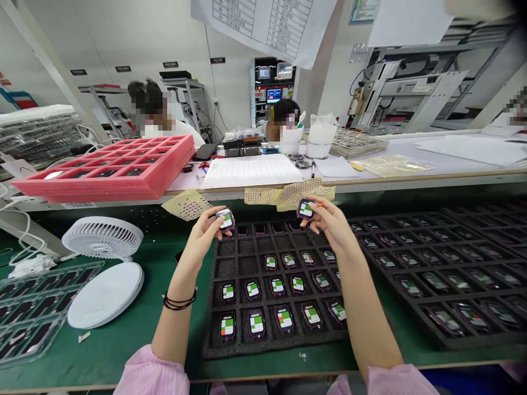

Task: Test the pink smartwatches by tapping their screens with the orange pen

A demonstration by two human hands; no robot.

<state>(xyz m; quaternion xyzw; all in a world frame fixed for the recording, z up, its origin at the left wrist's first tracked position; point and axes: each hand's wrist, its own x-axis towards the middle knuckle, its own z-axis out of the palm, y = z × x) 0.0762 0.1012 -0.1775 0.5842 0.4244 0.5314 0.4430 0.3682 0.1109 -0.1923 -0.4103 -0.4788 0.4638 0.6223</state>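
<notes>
Foam tray (pixel 225 269), black. In and above the tray, watches (pixel 305 209): purple rims, green-and-white screens, some with orange-red squares. Left of the tray, on my monitor: fan (pixel 106 296), white. Beneath: bench (pixel 102 354), green. Beyond the tray I log: crate (pixel 161 178), pinkish red; sheets (pixel 188 206), yellow, red-dotted.

Your view bright and mostly even, light source unseen, dim shadow beneath the shelf (pixel 391 181), hanging paper (pixel 267 24) pale and bright, watch screens (pixel 228 292) glowing, wide-angle stretch toward your edges, upper right corner dark and blurred, co-workers' heads (pixel 146 97) partly pixelated.
</notes>
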